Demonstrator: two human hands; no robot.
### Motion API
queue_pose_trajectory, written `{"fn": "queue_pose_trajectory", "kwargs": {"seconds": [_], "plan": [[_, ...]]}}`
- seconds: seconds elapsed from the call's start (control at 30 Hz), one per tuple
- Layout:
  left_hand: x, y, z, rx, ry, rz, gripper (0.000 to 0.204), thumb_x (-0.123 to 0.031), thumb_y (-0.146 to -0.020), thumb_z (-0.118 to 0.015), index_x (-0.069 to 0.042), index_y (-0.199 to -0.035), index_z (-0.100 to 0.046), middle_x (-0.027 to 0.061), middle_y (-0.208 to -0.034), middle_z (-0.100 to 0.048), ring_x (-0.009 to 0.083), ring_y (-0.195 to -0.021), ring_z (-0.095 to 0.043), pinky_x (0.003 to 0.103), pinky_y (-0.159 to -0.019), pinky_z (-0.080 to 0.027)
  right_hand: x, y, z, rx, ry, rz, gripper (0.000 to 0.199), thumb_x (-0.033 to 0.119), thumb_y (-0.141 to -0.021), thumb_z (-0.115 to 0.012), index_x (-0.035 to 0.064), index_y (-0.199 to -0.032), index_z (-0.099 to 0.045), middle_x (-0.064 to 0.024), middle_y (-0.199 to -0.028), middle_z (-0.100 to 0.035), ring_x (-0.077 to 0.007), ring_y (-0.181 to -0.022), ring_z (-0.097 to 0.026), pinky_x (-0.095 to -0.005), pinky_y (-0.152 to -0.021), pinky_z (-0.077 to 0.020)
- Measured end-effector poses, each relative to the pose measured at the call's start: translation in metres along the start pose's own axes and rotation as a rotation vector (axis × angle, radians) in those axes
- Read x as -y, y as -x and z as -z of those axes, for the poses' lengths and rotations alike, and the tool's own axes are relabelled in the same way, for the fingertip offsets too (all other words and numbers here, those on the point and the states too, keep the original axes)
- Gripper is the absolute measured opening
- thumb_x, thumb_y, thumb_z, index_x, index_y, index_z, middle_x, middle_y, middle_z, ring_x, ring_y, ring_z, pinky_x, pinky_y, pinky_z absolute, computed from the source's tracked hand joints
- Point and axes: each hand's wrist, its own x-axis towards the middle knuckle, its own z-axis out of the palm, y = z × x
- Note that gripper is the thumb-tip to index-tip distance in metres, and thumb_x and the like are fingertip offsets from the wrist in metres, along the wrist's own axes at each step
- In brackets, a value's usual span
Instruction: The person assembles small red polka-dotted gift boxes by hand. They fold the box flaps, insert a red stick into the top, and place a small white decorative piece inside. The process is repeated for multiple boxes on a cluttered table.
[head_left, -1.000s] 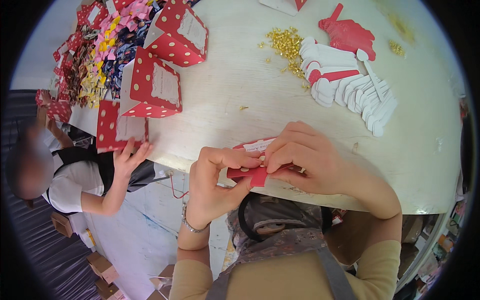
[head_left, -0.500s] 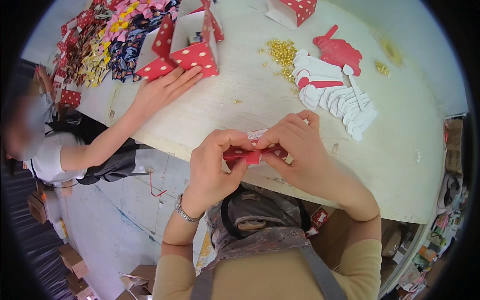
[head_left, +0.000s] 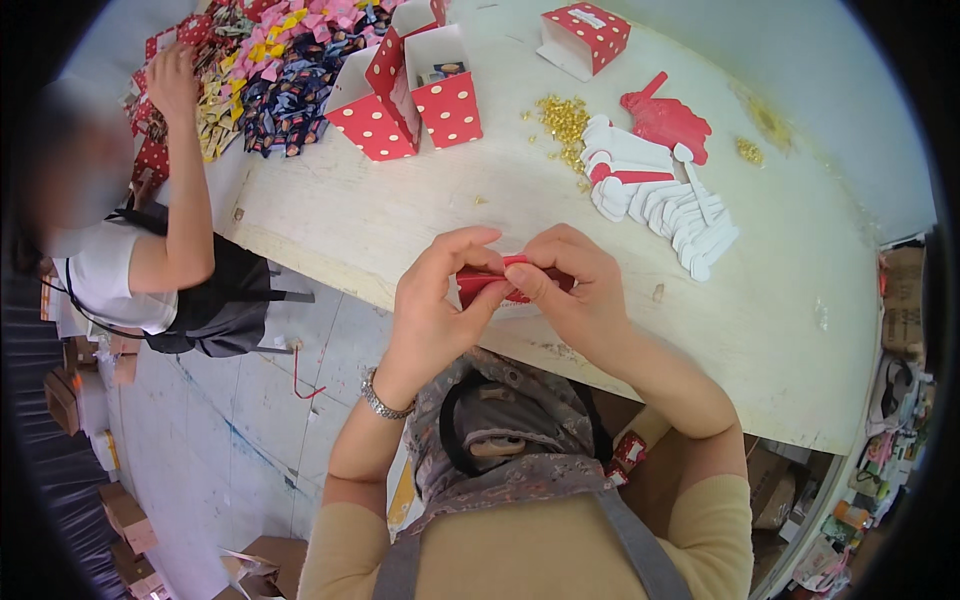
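Observation:
Close to the table's front edge, a red polka-dotted cardboard box (head_left: 467, 288) is between my two hands, its folded top edge pinched. My left hand (head_left: 432, 295) grips the left part with thumb and fingers. On the other side, my right hand (head_left: 580, 290) presses its thumb onto the middle of the fold. My fingers cover most of the box, so its full shape is hidden. Beyond my hands lie a pile of small gold fasteners (head_left: 562, 118), a spread of white round-ended card strips (head_left: 690, 220) and a stack of red ones (head_left: 672, 120).
Open polka-dotted boxes (head_left: 450, 110) stand at the far left, with wrapped sweets (head_left: 290, 100) heaped behind them. Another dotted box (head_left: 598, 38) is at the far side. A co-worker's hand (head_left: 172, 85) is raised near the heap. Cartons (head_left: 125, 520) sit on the floor.
The co-worker's hand has left the dotted boxes and gone up toward the far-left heap. My right thumb has moved onto the box's middle fold. My left index finger has lifted somewhat.

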Motion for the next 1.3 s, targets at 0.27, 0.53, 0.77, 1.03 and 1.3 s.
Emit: {"fn": "queue_pose_trajectory", "kwargs": {"seconds": [0.27, 0.53, 0.77, 1.03, 1.3], "plan": [[0.013, 0.003, 0.005, 0.045, -0.066, -0.165, 0.032, 0.008, -0.079, -0.067, -0.002, -0.108, -0.056, 0.0069, -0.092, -0.064, 0.012, -0.08, -0.064, 0.02, -0.061, -0.052, -0.002, -0.01, 0.017, 0.112, 0.447, 0.474, 0.012, 0.009, -0.079, -0.073, 0.0035, -0.088, -0.068, -0.0047, -0.078, -0.061, -0.012, -0.068, -0.057, -0.0252, -0.056, -0.0446], [0.008, -0.001, 0.009, 0.132, -0.245, -0.32, 0.043, 0.005, -0.072, -0.072, -0.004, -0.111, -0.057, 0.0071, -0.09, -0.065, 0.0162, -0.076, -0.063, 0.025, -0.064, -0.051, -0.001, -0.001, 0.017, 0.166, 0.161, 0.134, 0.018, 0.002, -0.074, -0.074, 0.0038, -0.09, -0.068, -0.0058, -0.083, -0.059, -0.0126, -0.069, -0.06, -0.0263, -0.057, -0.0508], [0.009, -0.044, 0.028, 0.071, -0.252, -0.322, 0.079, -0.004, -0.069, -0.078, -0.009, -0.137, -0.04, 0.0061, -0.116, -0.063, 0.017, -0.096, -0.06, 0.033, -0.084, -0.049, 0.057, 0.026, 0.118, 0.969, 0.464, 0.029, 0.017, 0.024, -0.077, -0.073, 0.0123, -0.09, -0.072, -0.0049, -0.073, -0.062, -0.0246, -0.07, -0.059, -0.0346, -0.062, -0.0458], [0.021, -0.11, 0.008, -0.32, -1.02, -0.537, 0.024, -0.015, -0.072, -0.074, -0.01, -0.094, -0.066, 0.0025, -0.085, -0.063, 0.0229, -0.073, -0.057, 0.031, -0.06, -0.047, 0.041, 0.036, 0.116, 0.611, 0.767, -0.014, 0.058, 0.023, -0.074, -0.077, 0.0062, -0.125, -0.056, -0.0103, -0.12, -0.061, -0.0276, -0.105, -0.059, -0.0374, -0.087, -0.0464], [-0.035, -0.011, -0.027, -0.112, -0.666, -0.732, 0.039, -0.024, -0.069, -0.08, -0.012, -0.102, -0.065, 0.0053, -0.093, -0.06, 0.0251, -0.086, -0.054, 0.034, -0.075, -0.044, -0.061, -0.018, 0.023, -0.007, -0.167, 0.289, 0.109, 0.022, -0.07, -0.082, -0.0012, -0.146, -0.007, -0.0207, -0.143, -0.033, -0.0299, -0.131, -0.039, -0.0394, -0.107, -0.0325]]}}
